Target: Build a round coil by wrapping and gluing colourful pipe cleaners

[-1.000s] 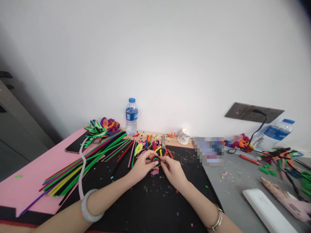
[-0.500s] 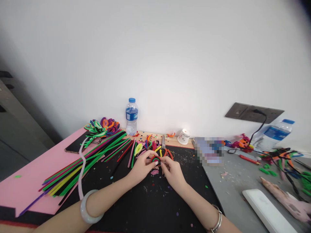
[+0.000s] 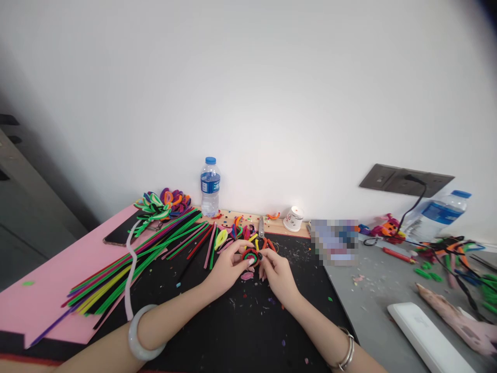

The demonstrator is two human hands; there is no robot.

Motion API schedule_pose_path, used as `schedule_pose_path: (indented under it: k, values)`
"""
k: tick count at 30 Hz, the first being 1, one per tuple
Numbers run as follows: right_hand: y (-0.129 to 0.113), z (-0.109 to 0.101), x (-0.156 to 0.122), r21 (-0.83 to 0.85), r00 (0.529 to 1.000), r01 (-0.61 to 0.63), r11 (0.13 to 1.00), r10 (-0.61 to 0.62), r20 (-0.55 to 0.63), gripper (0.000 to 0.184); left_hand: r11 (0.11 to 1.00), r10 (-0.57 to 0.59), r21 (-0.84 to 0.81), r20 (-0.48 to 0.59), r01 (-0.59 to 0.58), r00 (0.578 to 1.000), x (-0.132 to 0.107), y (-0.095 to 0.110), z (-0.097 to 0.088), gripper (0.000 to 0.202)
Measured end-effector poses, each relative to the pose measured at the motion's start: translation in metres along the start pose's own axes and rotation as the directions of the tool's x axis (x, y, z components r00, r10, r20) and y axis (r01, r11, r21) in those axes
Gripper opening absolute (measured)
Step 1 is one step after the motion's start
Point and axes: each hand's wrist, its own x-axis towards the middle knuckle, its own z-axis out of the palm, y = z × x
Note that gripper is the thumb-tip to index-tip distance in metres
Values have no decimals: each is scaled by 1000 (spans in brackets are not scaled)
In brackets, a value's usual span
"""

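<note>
Both my hands meet over a black mat [image 3: 233, 331] and pinch a small coil of red, green and black pipe cleaner [image 3: 250, 256]. My left hand [image 3: 228, 264] grips the coil from the left with thumb and fingers closed on it. My right hand [image 3: 276, 269] holds its right edge with curled fingers. A white bangle sits on my left wrist and a thin metal bracelet on my right. Several short bent pipe cleaner pieces [image 3: 233, 234] lie just beyond the hands.
A fan of long coloured pipe cleaners [image 3: 132, 259] lies left on a pink sheet [image 3: 46, 290], beside a phone [image 3: 118, 235]. A water bottle [image 3: 210, 186], tape roll [image 3: 293, 218] and pliers [image 3: 261, 228] stand near the wall. Another person's hand [image 3: 462, 324] and a white box [image 3: 427, 336] are at right.
My right hand's fingers have shifted slightly round the coil, which has turned a little. The arms stay where they were.
</note>
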Motion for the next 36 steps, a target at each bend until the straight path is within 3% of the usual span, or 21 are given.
schedule_pose_path:
  k: [8, 16, 27, 36]
  values:
    - [2, 4, 0, 76, 997, -40, 996, 45, -63, 22, 1000, 5, -5, -14, -5, 1000, 0, 1, 1, 22]
    - [-1, 2, -3, -28, 993, 7, 1000, -11, -118, 22, 1000, -11, 1, -10, 11, 1000, 0, 5, 2, 22]
    - [1, 3, -5, -223, 992, 83, 971, -101, -71, 27, 1000, -19, 11, -1, 19, 1000, 1, 2, 2, 20]
    - [0, 4, -7, -196, 996, 75, 978, -84, -37, 23, 999, -14, 38, -8, 15, 1000, 2, 4, 1, 16]
